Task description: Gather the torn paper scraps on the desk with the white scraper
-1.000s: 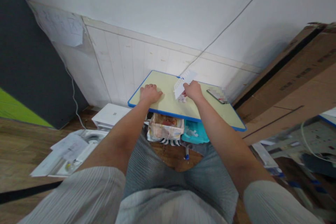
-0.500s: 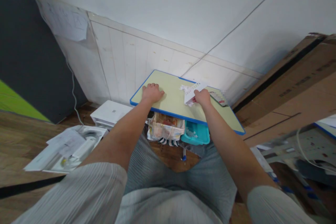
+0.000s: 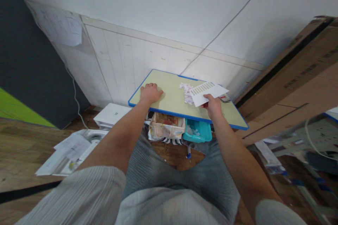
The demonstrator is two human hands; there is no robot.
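Note:
A small pale yellow table [image 3: 171,93] with a blue edge stands against the wall. Flat on its left part rests my left hand [image 3: 151,93], fingers apart and holding nothing. My right hand [image 3: 213,105] pinches the lower edge of a white card [image 3: 211,93], which is printed with a row of beige bars and tilted above the tabletop. Just left of the card, partly under it, lie several small white paper pieces with pinkish marks [image 3: 187,91]. Behind the card's right end, a flat phone-like thing [image 3: 225,98] shows only in part; its surface is blurred.
Below the table hang a patterned fabric basket [image 3: 167,126] and a turquoise bin [image 3: 198,132] with whitish scraps. White boxes [image 3: 112,112] and papers [image 3: 70,146] lie on the floor at left. A large cardboard box [image 3: 295,88] leans at right. A cable [image 3: 224,26] runs down the wall.
My right hand has moved slightly right and turned the card, so its barred face shows more and the paper pieces beside it are uncovered. My left hand stays flat on the table.

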